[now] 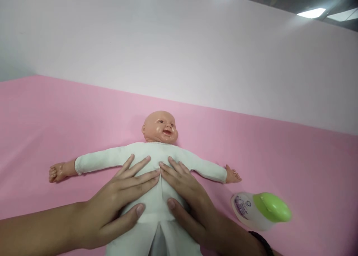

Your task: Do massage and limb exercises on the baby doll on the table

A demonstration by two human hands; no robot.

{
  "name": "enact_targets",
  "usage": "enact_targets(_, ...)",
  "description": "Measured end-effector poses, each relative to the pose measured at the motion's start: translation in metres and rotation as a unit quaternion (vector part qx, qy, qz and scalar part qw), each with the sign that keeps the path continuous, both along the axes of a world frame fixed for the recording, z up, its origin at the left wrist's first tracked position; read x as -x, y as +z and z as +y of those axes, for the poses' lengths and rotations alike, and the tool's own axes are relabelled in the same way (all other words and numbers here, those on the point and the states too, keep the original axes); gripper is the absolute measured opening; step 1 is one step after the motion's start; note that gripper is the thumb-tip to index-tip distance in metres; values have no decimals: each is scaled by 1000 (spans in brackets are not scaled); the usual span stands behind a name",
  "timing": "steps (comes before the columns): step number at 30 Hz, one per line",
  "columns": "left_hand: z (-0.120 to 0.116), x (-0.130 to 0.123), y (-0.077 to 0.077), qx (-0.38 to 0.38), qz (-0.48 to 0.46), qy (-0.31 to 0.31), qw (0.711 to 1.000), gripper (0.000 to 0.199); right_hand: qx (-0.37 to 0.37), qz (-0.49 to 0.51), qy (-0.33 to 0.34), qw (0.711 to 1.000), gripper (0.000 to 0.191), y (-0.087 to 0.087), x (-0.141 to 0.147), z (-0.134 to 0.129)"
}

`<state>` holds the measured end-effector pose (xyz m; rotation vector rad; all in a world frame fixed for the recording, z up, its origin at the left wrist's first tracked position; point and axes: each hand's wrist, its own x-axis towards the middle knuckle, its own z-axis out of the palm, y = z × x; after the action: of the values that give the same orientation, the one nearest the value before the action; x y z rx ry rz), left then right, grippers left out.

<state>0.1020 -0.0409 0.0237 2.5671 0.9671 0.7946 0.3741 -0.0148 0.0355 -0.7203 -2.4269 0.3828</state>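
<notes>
A baby doll lies on its back, its white cloth body in front of me and both arms stretched out sideways. Its bald plastic head is turned a little to the right. My left hand rests flat on the left side of the doll's chest, fingers spread. Against the right side of the chest lies my right hand, also flat with its fingers extended. The fingertips of both hands come close together at the middle of the chest. Neither hand grips anything. The lower end of the doll runs out of view.
Right of the doll, a clear bottle with a green cap lies near its hand and my right forearm. Beneath everything is a pink surface, with a pale wall rising behind it. A dark band circles my right wrist.
</notes>
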Motion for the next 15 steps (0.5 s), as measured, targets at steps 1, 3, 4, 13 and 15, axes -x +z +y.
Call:
enact_targets(1,-1,-1,-1,14,7,14,1000,67,20,-18,-5,1000,67,0,0,1)
enact_targets(3,-3,-3,-2,32,15,42,998,69,56,-48,-17,997,70,1,1,2)
enact_targets(4,-3,-5,-3,39,20,56,997,70,69,-56,-24,996,71,0,2,2)
enact_targets(13,2,-5,-18,26,-32,188,981,71,-11,71,-154,985,69,-18,6,-2)
enact_targets(15,5,-4,-14,-9,-51,156,986,62,-65,120,-135,981,54,-15,8,0)
